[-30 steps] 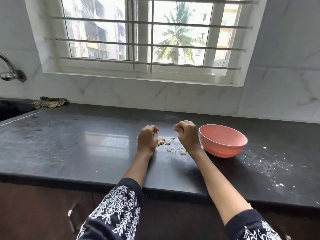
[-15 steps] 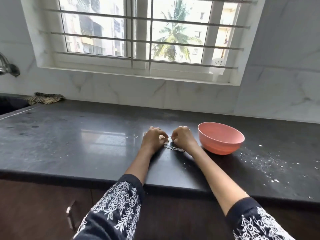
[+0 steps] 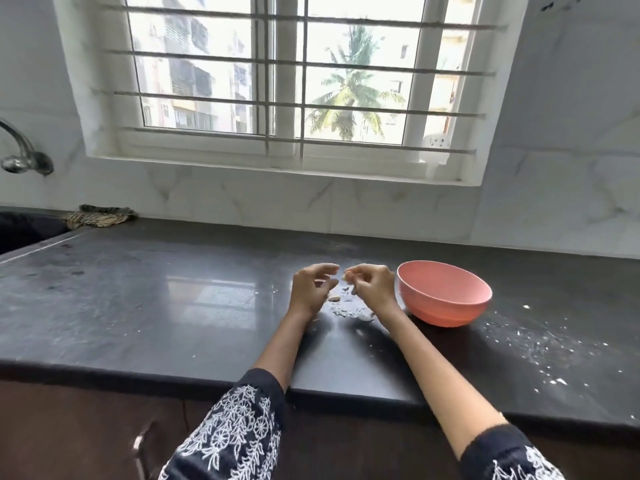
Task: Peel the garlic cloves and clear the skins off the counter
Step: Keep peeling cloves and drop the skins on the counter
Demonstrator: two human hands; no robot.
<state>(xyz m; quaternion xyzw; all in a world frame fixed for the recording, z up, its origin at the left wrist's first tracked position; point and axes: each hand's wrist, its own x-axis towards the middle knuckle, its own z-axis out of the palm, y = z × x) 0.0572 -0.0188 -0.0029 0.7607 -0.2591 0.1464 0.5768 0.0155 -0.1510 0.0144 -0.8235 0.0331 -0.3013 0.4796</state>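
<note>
Over the dark polished stone counter (image 3: 145, 306), the right hand (image 3: 375, 289) pinches a small pale garlic clove (image 3: 344, 277) at its fingertips, the left hand (image 3: 310, 292) at nine o'clock of it hovers with loosely curled, empty fingers, papery skins (image 3: 349, 311) lie beneath, and the pink round plastic bowl (image 3: 445, 294) sits at three o'clock.

Both hands have been raised off the skins (image 3: 349, 311); a garlic clove (image 3: 345, 276) is now pinched by the right hand (image 3: 372, 289).

Dark counter (image 3: 145, 306): pink bowl (image 3: 445, 299), garlic skins (image 3: 349, 311), clove (image 3: 334, 298), cloth (image 3: 98, 216).
</note>
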